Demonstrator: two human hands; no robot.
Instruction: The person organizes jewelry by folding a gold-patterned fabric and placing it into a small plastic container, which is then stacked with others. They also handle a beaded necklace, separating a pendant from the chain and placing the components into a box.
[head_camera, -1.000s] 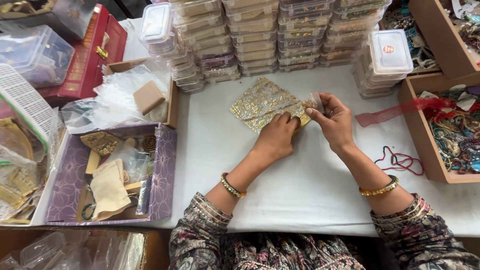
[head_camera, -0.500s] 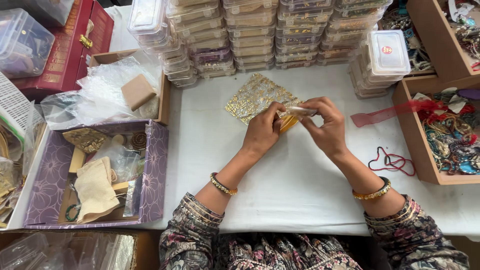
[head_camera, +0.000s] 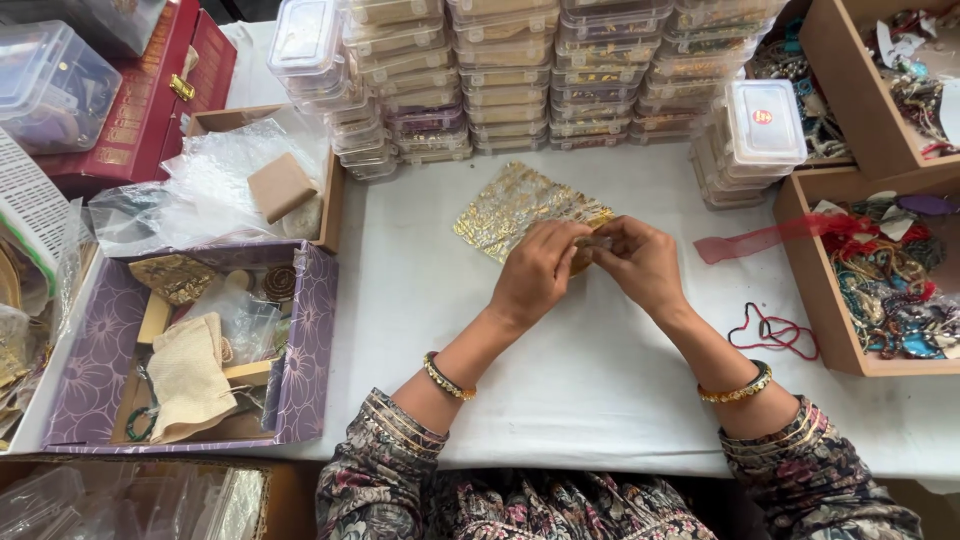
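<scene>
1. At the far left stood a clear plastic tub and a red hinged case, both at the table's edge.
2. A purple flower-patterned box sat at the left front, open; it held a beige cloth pouch and small gold items not clear enough to tell apart.
3. Behind it, a shallow wooden tray carried crumpled clear plastic bags and a small tan block.
4. Along the back, stacked clear lidded containers ran across the white table.
5. The gold patterned pouch lay flat on the table at centre, just beyond the hands; its near right corner was covered by them.
6. The left hand rested over the pouch's near edge, grip closed, fingers pinched on a small brownish item held between both hands. What the item was could not be told.
7. The right hand met the left at the fingertips, grip likewise closed on the same small item. Each wrist bore a gold bangle.
8. To the right, a red net ribbon and a looped red cord lay on the table, well apart from the hands.
9. At the far right, two wooden boxes held tangled beads and jewellery.
</scene>
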